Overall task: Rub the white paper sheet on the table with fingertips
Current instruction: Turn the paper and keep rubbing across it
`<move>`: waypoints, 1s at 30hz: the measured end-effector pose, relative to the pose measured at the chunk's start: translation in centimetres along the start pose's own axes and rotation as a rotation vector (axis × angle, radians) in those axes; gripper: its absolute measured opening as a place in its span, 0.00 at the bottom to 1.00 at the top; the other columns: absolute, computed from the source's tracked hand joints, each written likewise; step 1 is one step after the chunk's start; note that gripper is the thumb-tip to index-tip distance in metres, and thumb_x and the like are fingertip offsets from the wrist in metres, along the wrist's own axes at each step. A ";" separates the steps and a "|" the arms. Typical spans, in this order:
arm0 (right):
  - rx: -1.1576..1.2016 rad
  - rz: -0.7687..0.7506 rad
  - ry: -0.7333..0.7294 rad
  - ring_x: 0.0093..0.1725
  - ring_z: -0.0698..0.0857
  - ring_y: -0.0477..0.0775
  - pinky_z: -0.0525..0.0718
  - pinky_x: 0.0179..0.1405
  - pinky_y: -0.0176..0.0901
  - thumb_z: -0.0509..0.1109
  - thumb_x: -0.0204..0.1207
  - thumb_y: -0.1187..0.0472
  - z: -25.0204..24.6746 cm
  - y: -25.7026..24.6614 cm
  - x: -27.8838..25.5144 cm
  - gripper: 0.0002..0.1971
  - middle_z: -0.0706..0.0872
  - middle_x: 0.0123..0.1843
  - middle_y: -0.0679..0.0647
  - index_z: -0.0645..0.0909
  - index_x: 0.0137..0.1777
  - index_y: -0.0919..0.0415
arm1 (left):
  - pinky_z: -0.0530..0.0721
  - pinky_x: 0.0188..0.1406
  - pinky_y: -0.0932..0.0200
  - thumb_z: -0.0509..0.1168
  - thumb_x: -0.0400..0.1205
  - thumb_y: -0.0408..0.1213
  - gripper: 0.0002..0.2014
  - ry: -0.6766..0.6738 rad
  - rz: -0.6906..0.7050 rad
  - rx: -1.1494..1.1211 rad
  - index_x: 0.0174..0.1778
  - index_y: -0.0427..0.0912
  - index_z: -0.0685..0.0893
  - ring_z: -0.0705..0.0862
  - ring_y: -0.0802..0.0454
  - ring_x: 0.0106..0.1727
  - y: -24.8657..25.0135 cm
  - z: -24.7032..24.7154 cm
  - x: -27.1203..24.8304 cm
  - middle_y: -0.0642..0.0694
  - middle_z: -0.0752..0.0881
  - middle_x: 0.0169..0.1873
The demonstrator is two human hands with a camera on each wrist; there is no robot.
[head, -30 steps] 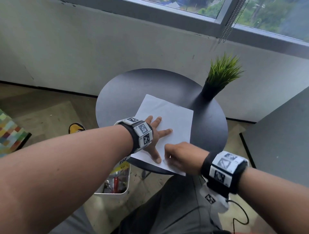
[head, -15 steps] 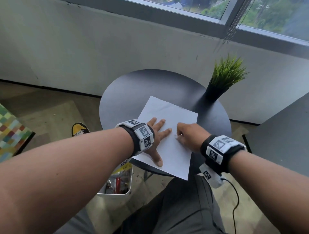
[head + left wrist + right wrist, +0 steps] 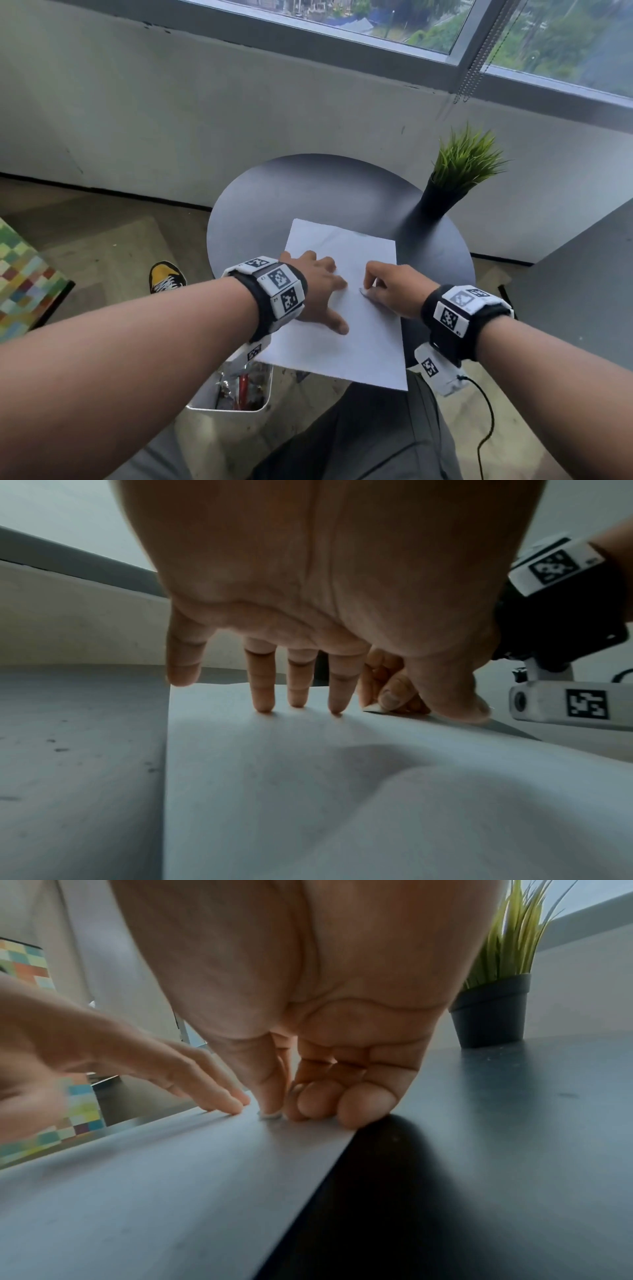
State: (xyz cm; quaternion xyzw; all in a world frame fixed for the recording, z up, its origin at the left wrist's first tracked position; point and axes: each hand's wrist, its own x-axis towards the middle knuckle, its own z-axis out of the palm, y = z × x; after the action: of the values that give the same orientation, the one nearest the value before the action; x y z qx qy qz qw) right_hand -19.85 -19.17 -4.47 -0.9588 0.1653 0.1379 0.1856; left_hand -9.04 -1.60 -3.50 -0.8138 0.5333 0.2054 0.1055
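The white paper sheet lies flat on the round dark table, its long axis running from the person's lap toward the wall, its near end overhanging the table's edge. The left hand presses it with straight, spread fingers. The right hand, fingers curled, pinches a small pale object against the sheet near its right edge. A potted plant stands far right.

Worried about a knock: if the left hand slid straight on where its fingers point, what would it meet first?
Only bare paper sheet, then table, then probably the plant pot; depth is unclear. The right hand, pinching a small white piece, lies just beside the left hand's line.
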 end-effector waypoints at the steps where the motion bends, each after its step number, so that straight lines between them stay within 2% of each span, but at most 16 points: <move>1: -0.003 -0.010 -0.013 0.39 0.81 0.51 0.76 0.38 0.41 0.67 0.79 0.48 0.0 -0.1 -0.3 0.06 0.81 0.37 0.44 0.75 0.47 0.48 | 0.71 0.69 0.33 0.60 0.70 0.79 0.44 0.030 -0.010 -0.009 0.81 0.63 0.65 0.64 0.42 0.77 -0.1 -0.1 0.1 0.49 0.64 0.80; 3: -0.038 -0.046 -0.049 0.40 0.81 0.51 0.78 0.39 0.41 0.66 0.79 0.48 0.2 -0.6 -0.8 0.06 0.81 0.38 0.43 0.74 0.47 0.48 | 0.73 0.67 0.35 0.60 0.70 0.78 0.44 0.069 -0.047 -0.034 0.80 0.61 0.66 0.65 0.41 0.74 0.0 0.2 0.1 0.47 0.65 0.76; 4: -0.063 -0.075 -0.075 0.41 0.81 0.52 0.79 0.41 0.43 0.66 0.79 0.47 0.5 -1.1 -1.1 0.07 0.81 0.38 0.43 0.74 0.47 0.48 | 0.74 0.68 0.35 0.62 0.69 0.78 0.46 0.073 -0.067 -0.049 0.81 0.61 0.64 0.63 0.40 0.76 0.1 0.6 0.2 0.45 0.63 0.78; 7: -0.109 -0.187 -0.107 0.39 0.79 0.52 0.80 0.42 0.44 0.64 0.80 0.47 1.4 -3.0 -2.1 0.08 0.80 0.37 0.44 0.75 0.49 0.50 | 0.67 0.74 0.29 0.66 0.67 0.77 0.55 0.038 -0.057 -0.078 0.86 0.62 0.51 0.50 0.38 0.85 0.4 1.6 0.5 0.49 0.44 0.87; 9: -0.117 -0.195 -0.091 0.40 0.79 0.52 0.81 0.42 0.44 0.64 0.80 0.47 1.1 -2.8 -1.9 0.08 0.79 0.36 0.44 0.76 0.49 0.50 | 0.67 0.74 0.27 0.67 0.65 0.78 0.58 0.010 -0.043 -0.059 0.86 0.62 0.45 0.46 0.38 0.86 0.4 1.7 0.7 0.52 0.39 0.87; 12: -0.109 -0.006 0.027 0.42 0.82 0.56 0.84 0.45 0.48 0.65 0.78 0.48 -0.7 -0.3 0.1 0.08 0.82 0.40 0.48 0.75 0.45 0.52 | 0.70 0.72 0.28 0.68 0.63 0.78 0.61 -0.024 -0.052 -0.022 0.86 0.63 0.41 0.45 0.38 0.86 0.5 1.5 0.8 0.54 0.38 0.87; 14: -0.130 0.082 0.109 0.41 0.82 0.59 0.85 0.42 0.49 0.65 0.78 0.50 -1.3 0.7 0.9 0.08 0.83 0.41 0.53 0.74 0.43 0.53 | 0.70 0.72 0.27 0.69 0.62 0.78 0.63 -0.035 -0.059 -0.022 0.86 0.64 0.40 0.44 0.38 0.86 0.5 1.2 1.0 0.54 0.38 0.87; 16: -0.173 0.007 0.091 0.40 0.80 0.58 0.80 0.38 0.45 0.64 0.78 0.54 -0.6 -0.2 0.9 0.05 0.81 0.41 0.52 0.74 0.46 0.54 | 0.70 0.73 0.28 0.70 0.60 0.78 0.64 -0.033 -0.059 -0.029 0.85 0.66 0.40 0.45 0.37 0.85 0.5 1.1 1.2 0.54 0.39 0.87; 19: -0.166 -0.209 -0.058 0.40 0.77 0.51 0.77 0.41 0.43 0.64 0.80 0.53 0.6 -2.6 -0.4 0.05 0.79 0.38 0.44 0.77 0.52 0.51 | 0.70 0.73 0.28 0.71 0.58 0.78 0.64 -0.027 -0.058 -0.040 0.84 0.67 0.42 0.45 0.36 0.85 0.4 1.2 1.5 0.53 0.40 0.87; 21: -0.164 -0.108 -0.027 0.41 0.81 0.51 0.81 0.44 0.44 0.66 0.77 0.51 -0.5 -1.7 0.7 0.05 0.81 0.39 0.43 0.78 0.49 0.50 | 0.70 0.73 0.27 0.71 0.58 0.79 0.64 -0.029 -0.062 -0.031 0.85 0.66 0.42 0.45 0.36 0.85 0.4 1.2 1.5 0.53 0.40 0.87; 23: -0.175 0.058 0.080 0.40 0.84 0.55 0.86 0.43 0.48 0.65 0.74 0.51 -1.7 -0.1 2.0 0.05 0.84 0.41 0.50 0.76 0.43 0.51 | 0.69 0.73 0.27 0.71 0.59 0.79 0.65 -0.028 -0.069 -0.025 0.85 0.66 0.41 0.45 0.36 0.85 0.5 1.1 1.4 0.53 0.40 0.87; 24: -0.177 0.082 0.103 0.40 0.83 0.57 0.86 0.41 0.48 0.65 0.73 0.52 -1.8 0.1 2.2 0.05 0.83 0.41 0.52 0.75 0.42 0.52 | 0.69 0.73 0.27 0.71 0.58 0.78 0.65 -0.029 -0.070 -0.024 0.85 0.66 0.40 0.45 0.36 0.85 0.5 1.1 1.4 0.53 0.40 0.87; 26: -0.201 -0.019 0.058 0.42 0.83 0.59 0.85 0.42 0.48 0.63 0.75 0.55 -1.0 -1.2 1.8 0.03 0.84 0.43 0.52 0.76 0.45 0.51 | 0.70 0.73 0.27 0.71 0.58 0.78 0.64 -0.023 -0.066 -0.032 0.85 0.67 0.42 0.45 0.36 0.85 0.4 1.1 1.4 0.53 0.40 0.87; 28: -0.200 -0.201 -0.065 0.47 0.83 0.57 0.83 0.47 0.48 0.63 0.78 0.55 0.6 -3.2 0.3 0.07 0.85 0.46 0.50 0.79 0.53 0.51 | 0.70 0.72 0.27 0.71 0.57 0.79 0.64 -0.009 -0.057 -0.041 0.84 0.68 0.44 0.45 0.37 0.85 0.2 1.3 1.6 0.53 0.41 0.87; 29: -0.179 -0.235 -0.102 0.47 0.83 0.56 0.82 0.48 0.48 0.63 0.79 0.54 0.9 -3.5 -0.3 0.08 0.85 0.46 0.48 0.79 0.55 0.51 | 0.70 0.72 0.27 0.71 0.56 0.79 0.64 -0.008 -0.055 -0.041 0.84 0.67 0.45 0.45 0.37 0.85 0.2 1.3 1.7 0.53 0.41 0.87; 30: -0.163 -0.204 -0.109 0.46 0.83 0.55 0.82 0.48 0.47 0.64 0.79 0.53 0.5 -3.1 -0.2 0.08 0.84 0.44 0.47 0.79 0.54 0.51 | 0.70 0.72 0.27 0.70 0.56 0.80 0.64 -0.009 -0.056 -0.038 0.84 0.67 0.44 0.45 0.37 0.85 0.2 1.4 1.7 0.53 0.41 0.87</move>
State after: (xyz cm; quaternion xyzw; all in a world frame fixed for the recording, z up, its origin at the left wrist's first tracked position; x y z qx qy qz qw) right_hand -18.98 -16.17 -3.91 -0.9736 0.0448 0.1833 0.1288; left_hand -8.97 -2.55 -5.49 -0.8294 0.5057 0.2160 0.0981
